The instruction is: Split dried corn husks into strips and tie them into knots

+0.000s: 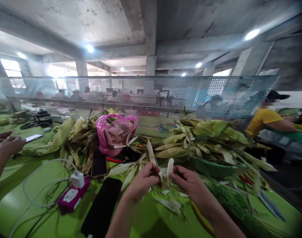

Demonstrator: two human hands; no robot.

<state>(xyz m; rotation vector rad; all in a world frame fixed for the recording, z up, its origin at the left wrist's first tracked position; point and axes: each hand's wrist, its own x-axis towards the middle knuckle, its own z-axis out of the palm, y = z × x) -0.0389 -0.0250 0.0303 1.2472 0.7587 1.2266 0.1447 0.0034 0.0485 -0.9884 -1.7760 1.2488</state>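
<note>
Over the green table, my left hand (pixel 144 181) and my right hand (pixel 189 181) work close together. Between them is a pale corn husk piece (pixel 170 168), with a rounded upright end near the right fingers. My right thumb and fingers pinch that part. The left fingertips close on its lower, ragged side; exact contact there is partly hidden. Below lie loose husk scraps (pixel 168 205) and thin green strands. Behind the hands rises a long husk leaf (pixel 151 152).
Husk piles (pixel 202 132) and a pink plastic bag (pixel 116 132) stand behind. Scissors (pixel 271 205) and green fibres (pixel 230 205) lie right. At left are a black power bank-like slab (pixel 101 208), a purple power strip (pixel 75 196) with cables, a phone (pixel 98 165), and another person's hands (pixel 11 145).
</note>
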